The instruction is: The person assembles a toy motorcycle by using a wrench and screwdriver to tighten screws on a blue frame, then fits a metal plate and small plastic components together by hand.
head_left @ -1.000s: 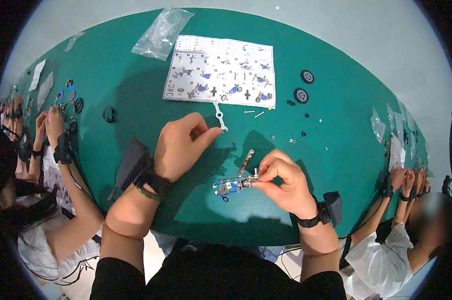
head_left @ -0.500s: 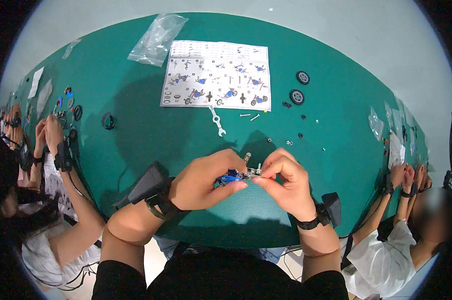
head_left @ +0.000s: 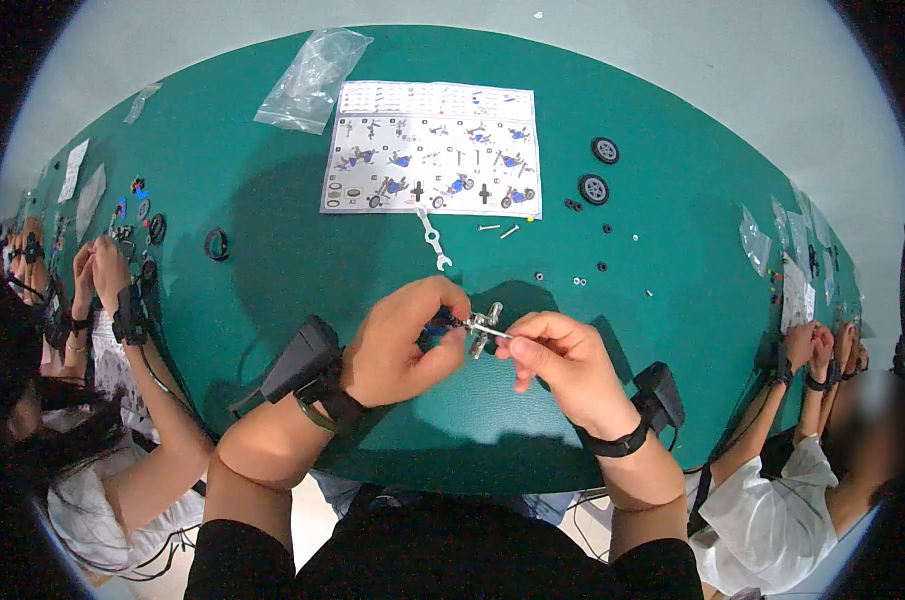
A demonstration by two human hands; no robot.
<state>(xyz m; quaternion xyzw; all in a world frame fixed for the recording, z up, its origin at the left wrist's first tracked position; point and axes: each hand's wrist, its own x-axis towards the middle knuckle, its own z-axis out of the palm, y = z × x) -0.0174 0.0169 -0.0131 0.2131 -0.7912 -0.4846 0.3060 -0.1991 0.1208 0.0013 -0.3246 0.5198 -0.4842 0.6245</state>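
My left hand (head_left: 404,338) is closed around a small toy model assembly (head_left: 485,322), whose blue part sits mostly hidden behind the fingers. Its silver metal pieces stick out to the right of the fingertips. A thin silver rod (head_left: 494,332) runs from these pieces to my right hand (head_left: 560,362), which pinches the rod's end between thumb and forefinger. Both hands are above the near part of the green table. Just beyond them lie a small open-end wrench (head_left: 432,242) and two loose screws (head_left: 510,231).
A printed instruction sheet (head_left: 430,150) lies ahead, with a clear plastic bag (head_left: 314,80) beside it. Two black wheels (head_left: 594,189) and several small nuts and black bits rest to the right. A black ring (head_left: 216,244) lies left. Other people work at both sides.
Both hands have moved slightly apart, and the model has turned so its silver pieces face right. A thin silver rod now shows between the model and my right fingertips.
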